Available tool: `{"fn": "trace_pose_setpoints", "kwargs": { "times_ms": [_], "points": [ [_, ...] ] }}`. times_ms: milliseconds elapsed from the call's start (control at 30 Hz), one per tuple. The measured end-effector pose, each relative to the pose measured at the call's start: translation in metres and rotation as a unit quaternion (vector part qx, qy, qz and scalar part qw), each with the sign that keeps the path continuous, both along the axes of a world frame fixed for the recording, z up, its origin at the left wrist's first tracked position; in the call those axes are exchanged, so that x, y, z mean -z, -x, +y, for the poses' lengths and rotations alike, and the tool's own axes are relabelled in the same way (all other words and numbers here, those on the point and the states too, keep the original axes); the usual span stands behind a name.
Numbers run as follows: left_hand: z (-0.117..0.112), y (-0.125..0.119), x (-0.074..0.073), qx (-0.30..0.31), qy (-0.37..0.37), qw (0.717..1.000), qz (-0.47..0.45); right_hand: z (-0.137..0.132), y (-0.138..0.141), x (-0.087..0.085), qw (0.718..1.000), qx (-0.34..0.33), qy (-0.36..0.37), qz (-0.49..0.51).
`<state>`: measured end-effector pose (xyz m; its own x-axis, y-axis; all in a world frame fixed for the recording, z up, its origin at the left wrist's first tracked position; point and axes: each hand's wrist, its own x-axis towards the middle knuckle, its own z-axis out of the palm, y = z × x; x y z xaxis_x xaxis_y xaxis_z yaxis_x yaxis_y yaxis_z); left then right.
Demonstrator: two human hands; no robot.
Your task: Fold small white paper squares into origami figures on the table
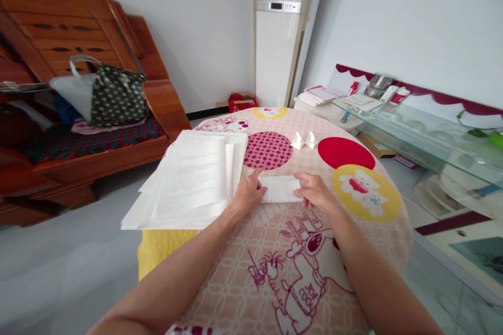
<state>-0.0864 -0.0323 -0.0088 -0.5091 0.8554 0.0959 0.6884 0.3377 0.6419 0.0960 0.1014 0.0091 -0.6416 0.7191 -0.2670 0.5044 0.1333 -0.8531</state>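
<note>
A folded strip of white paper [280, 190] lies crosswise between my hands, low over the patterned tablecloth. My left hand [250, 190] grips its left end, thumb against the near face. At the right end my right hand [315, 191] holds the paper between thumb and fingers. Just left of my left hand is a loose stack of white paper sheets [200, 172], the top one printed with lines of text. Beyond the strip stand two small folded white paper pieces [304, 140], close together.
A round table [231, 282] with a pink patterned cloth is in front of me. On the right, a glass shelf [424, 131] holds papers, cups and a metal container. A wooden bench [94, 152] with bags stands left; a tall white cabinet-like unit [277, 47] stands behind.
</note>
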Motion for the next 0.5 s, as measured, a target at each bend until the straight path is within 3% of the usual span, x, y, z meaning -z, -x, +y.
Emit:
{"fn": "trace_pose_setpoints", "kwargs": {
  "times_ms": [500],
  "points": [
    [0.0, -0.002, -0.006, -0.05, 0.049, 0.997, 0.026, 0.006, 0.01, 0.023, 0.976, 0.031, -0.215, -0.023]
  ]
}}
